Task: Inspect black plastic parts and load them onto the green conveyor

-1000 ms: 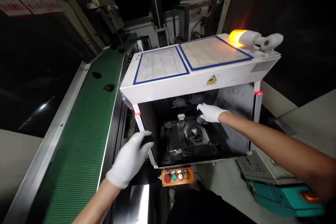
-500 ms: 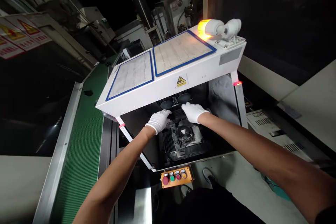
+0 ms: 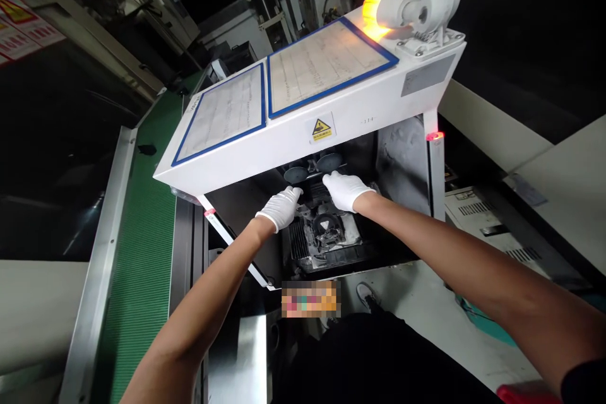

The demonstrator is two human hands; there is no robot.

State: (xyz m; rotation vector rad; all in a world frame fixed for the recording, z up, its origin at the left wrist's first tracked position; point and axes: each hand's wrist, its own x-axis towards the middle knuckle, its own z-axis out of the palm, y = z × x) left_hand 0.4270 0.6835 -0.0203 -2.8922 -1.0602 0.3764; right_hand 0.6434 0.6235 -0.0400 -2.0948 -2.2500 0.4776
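Both hands wear white gloves and reach into the dark opening of a white machine [image 3: 227, 170]. My left hand [image 3: 280, 207] has its fingers curled together below a round dark disc [image 3: 296, 174]; what it may hold is too small to tell. My right hand [image 3: 345, 190] is also closed, its fingertips just under a second dark disc [image 3: 329, 162]; anything between them cannot be made out. Below the hands lies a dark fixture [image 3: 326, 230] with a round part and pale dust on it.
An amber lamp [image 3: 377, 9] glows on top of the machine. A green conveyor belt [image 3: 142, 278] runs along the left. Light bars [image 3: 435, 177] flank the opening on both sides. A partly blurred orange button box [image 3: 311, 299] sits below the front edge.
The view has shifted, so the machine appears larger and higher. Both gloved hands remain closed near the discs, with my left hand slightly farther from my right hand.
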